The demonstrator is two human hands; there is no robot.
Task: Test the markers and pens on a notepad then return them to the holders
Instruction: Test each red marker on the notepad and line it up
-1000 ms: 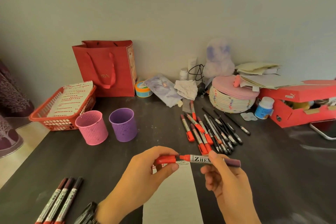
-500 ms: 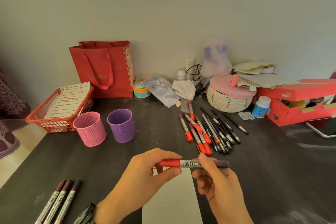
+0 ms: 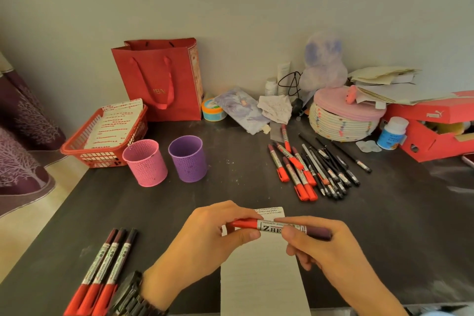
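Above the near edge of the dark counter (image 3: 397, 238), a marker with a red cap, white printed barrel and dark purple end (image 3: 270, 228) is held level by both hands. Its red cap is pinched between the thumb and curled fingers of the left hand (image 3: 210, 236), while the barrel is gripped by the thumb and fingertips of the right hand (image 3: 331, 251). Just beneath the marker, a narrow white notepad (image 3: 259, 277) is laid flat on the counter, its far end marked with red scribbles. Three more red-capped markers (image 3: 102, 272) are laid side by side at the near left, beside a dark wristwatch (image 3: 133, 295) worn on the left wrist. Farther back, a pink perforated holder (image 3: 145, 163) and a purple perforated holder (image 3: 188, 158) are stood upright, just beside each other. A loose pile of red markers and black pens (image 3: 307, 169) is spread to their right, well apart from them. A red plastic basket (image 3: 84, 151) is set behind the pink holder.
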